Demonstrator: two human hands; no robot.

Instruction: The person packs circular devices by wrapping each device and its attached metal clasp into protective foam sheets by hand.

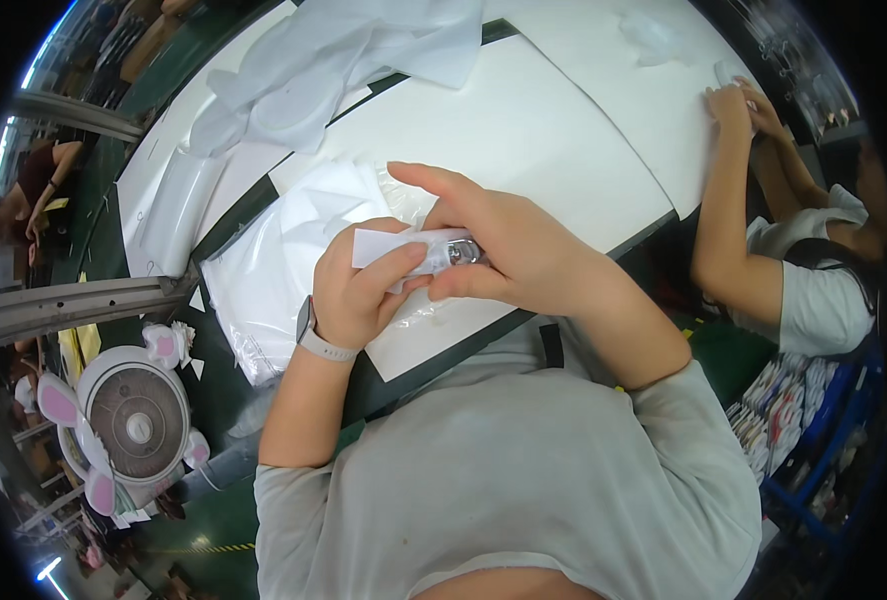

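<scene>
Both my hands meet over the table in front of me, around a small shiny silver metal piece (462, 250) with a white paper-like wrapper (378, 247). My left hand (355, 290), wearing a pale wristband, is closed, its fingers pinching the wrapper. From the right, my right hand (523, 245) curves about the metal piece; one finger stretches up and left, while another digit lies below the piece. Its grip is partly hidden, and the exact kind of metal piece cannot be made out. Beneath my hands lies a stack of clear plastic bags (263, 270).
Large white sheets (533, 130) cover the dark green table. Translucent foam sheets (313, 70) lie at the far left, near a clear plastic roll (178, 215). A fan (138, 425) with pink ears stands left, below a metal bar (73, 315). A co-worker (793, 260) sits right.
</scene>
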